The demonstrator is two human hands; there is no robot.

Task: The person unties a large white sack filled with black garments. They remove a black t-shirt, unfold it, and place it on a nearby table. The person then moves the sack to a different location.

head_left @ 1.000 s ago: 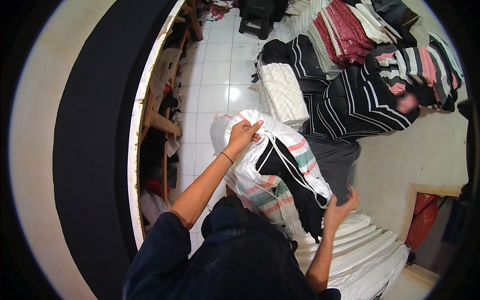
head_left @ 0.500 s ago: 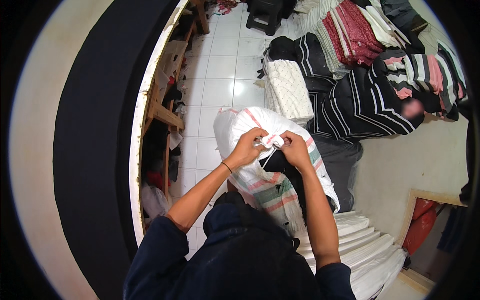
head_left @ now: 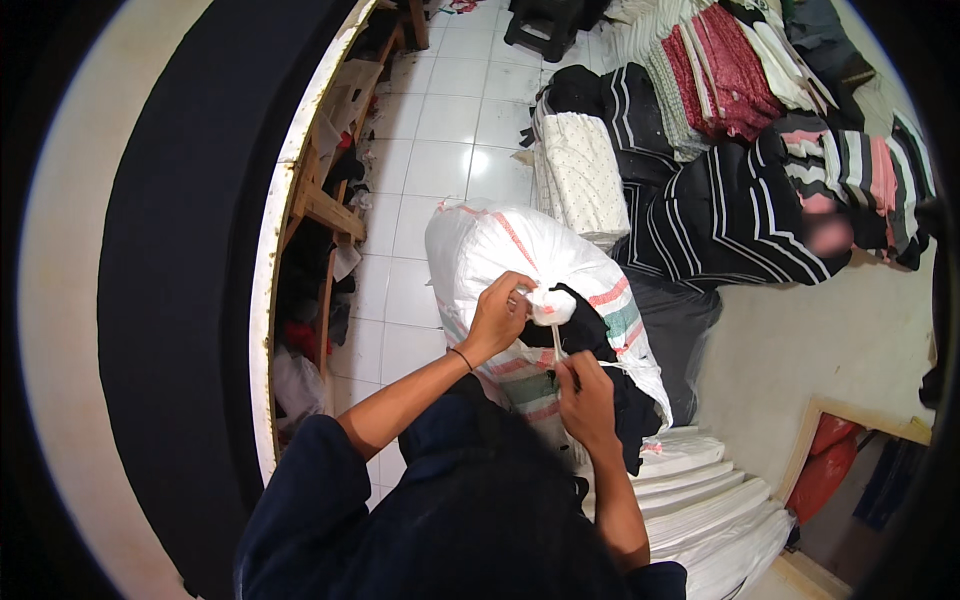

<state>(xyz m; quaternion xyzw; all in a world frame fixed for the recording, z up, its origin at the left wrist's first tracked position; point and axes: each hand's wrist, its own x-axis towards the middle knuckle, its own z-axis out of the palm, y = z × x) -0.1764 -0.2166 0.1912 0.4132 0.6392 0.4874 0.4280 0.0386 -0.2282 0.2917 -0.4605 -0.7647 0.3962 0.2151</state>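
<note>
One white striped sack (head_left: 520,245) stands on the tiled floor (head_left: 440,120), in front of the person. At its near side, the left hand (head_left: 503,318) pinches one bunched white knot (head_left: 551,306) between thumb and fingers. Just nearer, the right hand (head_left: 587,392) has its fingers pressed together, seemingly on one white cord (head_left: 557,345), its tips partly hidden. Black cloth (head_left: 583,318) shows in the sack's opening. Beyond the sack are one dotted white stack (head_left: 580,180) and, farther, one black stool (head_left: 543,30).
</note>
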